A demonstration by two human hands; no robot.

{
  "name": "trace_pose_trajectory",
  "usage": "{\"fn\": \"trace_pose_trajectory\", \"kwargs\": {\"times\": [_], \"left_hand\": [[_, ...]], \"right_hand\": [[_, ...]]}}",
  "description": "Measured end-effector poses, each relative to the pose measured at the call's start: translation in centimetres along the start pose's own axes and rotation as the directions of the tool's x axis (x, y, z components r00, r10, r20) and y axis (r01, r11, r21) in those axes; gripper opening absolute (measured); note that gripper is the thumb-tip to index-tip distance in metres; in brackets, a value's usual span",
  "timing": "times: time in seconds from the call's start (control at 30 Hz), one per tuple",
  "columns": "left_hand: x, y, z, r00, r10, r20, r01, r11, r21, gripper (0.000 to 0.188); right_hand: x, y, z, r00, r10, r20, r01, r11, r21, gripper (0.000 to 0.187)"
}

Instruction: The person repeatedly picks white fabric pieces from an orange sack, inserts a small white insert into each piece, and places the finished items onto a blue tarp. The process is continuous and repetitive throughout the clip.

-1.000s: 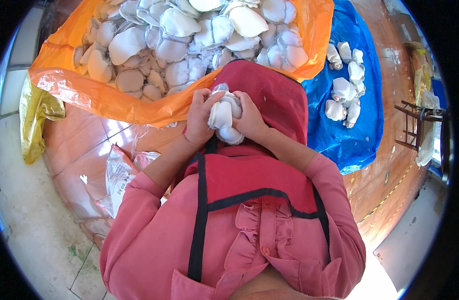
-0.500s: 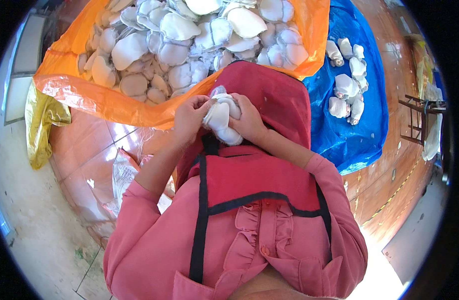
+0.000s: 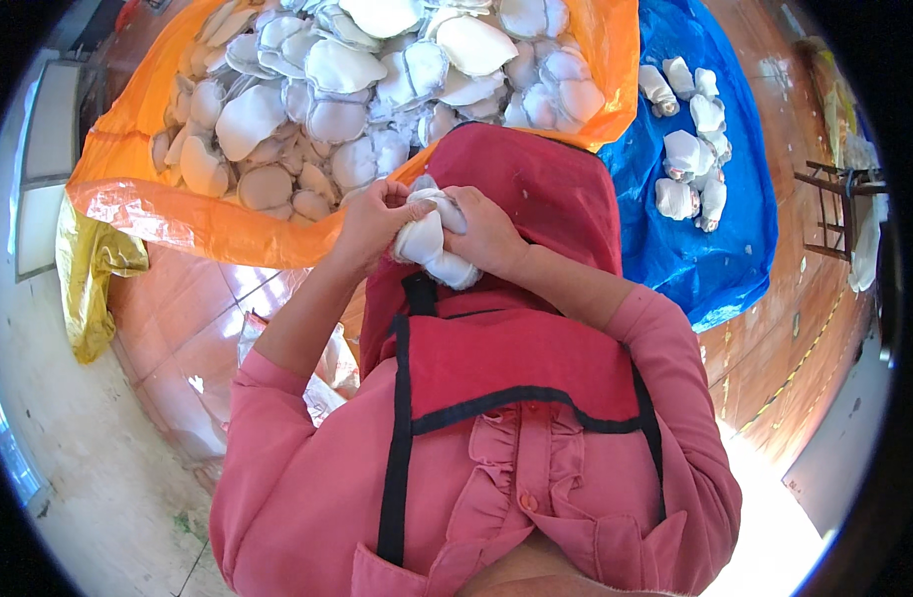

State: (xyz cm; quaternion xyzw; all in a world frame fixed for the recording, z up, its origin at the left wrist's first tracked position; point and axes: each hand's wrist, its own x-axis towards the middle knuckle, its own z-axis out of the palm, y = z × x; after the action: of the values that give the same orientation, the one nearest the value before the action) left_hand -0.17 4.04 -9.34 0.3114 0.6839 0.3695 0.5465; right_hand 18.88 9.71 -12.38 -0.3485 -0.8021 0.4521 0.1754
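Over my lap, a small bundle of white padded fabric pieces (image 3: 427, 241) is gripped in both hands. My left hand (image 3: 372, 221) pinches its upper left end, with thumb and fingertips together. Wrapped round its right side is my right hand (image 3: 489, 234), fingers curled over the top. The pieces overlap in a stack; the undersides and parts behind my fingers are hidden. Beneath it lies the red apron (image 3: 541, 189) across my knees. Just beyond my hands, a big heap of flat, rounded white fabric pieces (image 3: 342, 68) fills an orange plastic sheet (image 3: 218, 224).
To the right, a blue plastic sheet (image 3: 710, 284) carries several similar white bundles (image 3: 687, 154). A yellow bag (image 3: 87, 284) hangs by the wall at left. A whitish sack (image 3: 335, 363) lies beside my left arm. At far right stands a dark wooden stool (image 3: 824, 204).
The bundle has turned slightly in my hands, and my left hand has shifted a little up and left. My right hand has moved slightly left along it. The whole view has shifted slightly.
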Motion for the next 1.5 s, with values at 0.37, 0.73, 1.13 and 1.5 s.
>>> {"fn": "trace_pose_trajectory", "kwargs": {"times": [0.37, 0.73, 1.13, 1.5], "left_hand": [[-0.5, -0.7, 0.8, 0.934, 0.355, -0.039, -0.271, 0.777, 0.568, 0.035], [-0.4, -2.9, 2.4, 0.786, 0.618, -0.013, -0.407, 0.533, 0.742, 0.021], [-1.5, -3.5, 2.3, 0.778, 0.611, -0.148, -0.405, 0.667, 0.625, 0.015], [-2.5, -5.1, 1.9, 0.673, 0.724, -0.152, -0.511, 0.604, 0.612, 0.015]], "right_hand": [[0.7, 0.0, 0.5, 0.999, 0.024, 0.034, -0.021, 0.997, -0.080, 0.052], [1.4, 0.1, 1.4, 0.991, 0.133, 0.008, -0.130, 0.979, -0.158, 0.052], [0.4, 2.7, -2.4, 0.945, 0.022, 0.325, -0.165, 0.893, 0.418, 0.049], [1.2, 1.1, -2.8, 0.861, -0.010, 0.508, -0.302, 0.794, 0.527, 0.044]]}}
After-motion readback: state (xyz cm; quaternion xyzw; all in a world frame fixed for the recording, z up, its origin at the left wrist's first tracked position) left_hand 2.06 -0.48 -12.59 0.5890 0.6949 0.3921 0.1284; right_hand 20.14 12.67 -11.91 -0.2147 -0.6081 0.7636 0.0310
